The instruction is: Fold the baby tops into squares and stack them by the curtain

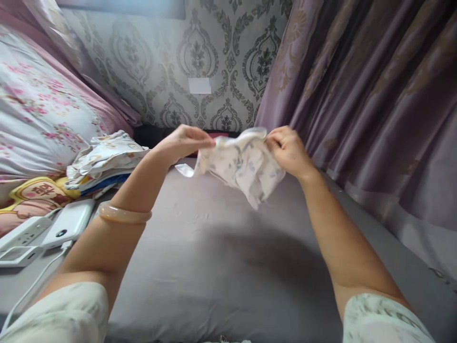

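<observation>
Between my hands a small white cloth garment with a faint bluish print hangs in the air, blurred by motion. My left hand pinches its upper left edge, with a bangle on that forearm. At the upper right corner, my right hand has its fingers closed on the fabric. A pale strip dangles from the left side of the cloth. What kind of garment it is I cannot make out. Its shadow falls on the grey sheet below.
Left of my left arm lies a stack of folded clothes. Nearer me are a white power bank, a power strip and a cable. A floral cushion rises behind; purple curtains hang at the right.
</observation>
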A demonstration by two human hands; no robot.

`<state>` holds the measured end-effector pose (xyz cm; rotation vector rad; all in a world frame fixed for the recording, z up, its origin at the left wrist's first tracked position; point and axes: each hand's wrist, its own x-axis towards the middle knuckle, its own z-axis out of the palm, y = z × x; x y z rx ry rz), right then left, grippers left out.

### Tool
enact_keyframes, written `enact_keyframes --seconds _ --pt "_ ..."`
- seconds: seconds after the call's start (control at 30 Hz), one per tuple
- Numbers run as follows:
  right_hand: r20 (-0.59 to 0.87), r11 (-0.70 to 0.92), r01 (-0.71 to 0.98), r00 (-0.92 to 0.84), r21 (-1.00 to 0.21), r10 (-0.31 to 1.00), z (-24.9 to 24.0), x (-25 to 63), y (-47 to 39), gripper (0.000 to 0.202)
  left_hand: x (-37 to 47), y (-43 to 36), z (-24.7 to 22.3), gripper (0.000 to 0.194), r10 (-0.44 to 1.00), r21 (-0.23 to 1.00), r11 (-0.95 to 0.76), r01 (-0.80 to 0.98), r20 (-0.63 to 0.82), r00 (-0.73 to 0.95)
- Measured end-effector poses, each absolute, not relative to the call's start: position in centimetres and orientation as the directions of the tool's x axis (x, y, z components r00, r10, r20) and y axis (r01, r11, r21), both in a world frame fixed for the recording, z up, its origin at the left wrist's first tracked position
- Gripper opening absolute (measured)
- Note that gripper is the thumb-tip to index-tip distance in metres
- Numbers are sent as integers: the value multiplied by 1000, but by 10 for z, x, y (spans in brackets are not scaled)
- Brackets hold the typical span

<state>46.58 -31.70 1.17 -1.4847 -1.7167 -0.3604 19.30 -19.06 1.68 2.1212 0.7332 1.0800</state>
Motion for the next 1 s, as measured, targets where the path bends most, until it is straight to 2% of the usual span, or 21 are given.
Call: enact_keyframes --seconds 0.07,0.17,0.23,0.37,0.57,0.73,0.8,0.9,1.0 --pt "697 253 925 19 -285 717 9 468 -315 32 194 -189 13 26 728 769 -607 201 435 530" --pt "741 204 932 92 -299 665 6 470 -313 33 198 -187 10 29 784 833 -534 146 423 454" --pt "718 185 929 111 -321 687 4 470 -311 32 201 -185 8 28 809 859 -494 131 399 432" --pt "637 153 908 146 -390 757 -3 468 -305 33 208 -180 -1 24 826 871 -476 119 396 401" --pt "691 148 905 190 -399 698 -16 457 -295 36 216 -177 -19 22 841 874 -474 111 412 350" --pt "786 234 897 173 -375 594 0 447 -323 44 197 -197 -4 27 808 829 -556 56 524 268" --pt "746 269 881 131 -390 653 10 449 -335 46 185 -200 4 30 770 803 -592 68 539 342" --pt "607 260 901 5 -348 794 18 455 -334 42 179 -193 9 25 714 721 -652 237 478 511" --pt "685 205 927 71 -313 725 20 455 -327 39 186 -189 6 21 706 636 -705 314 589 393"
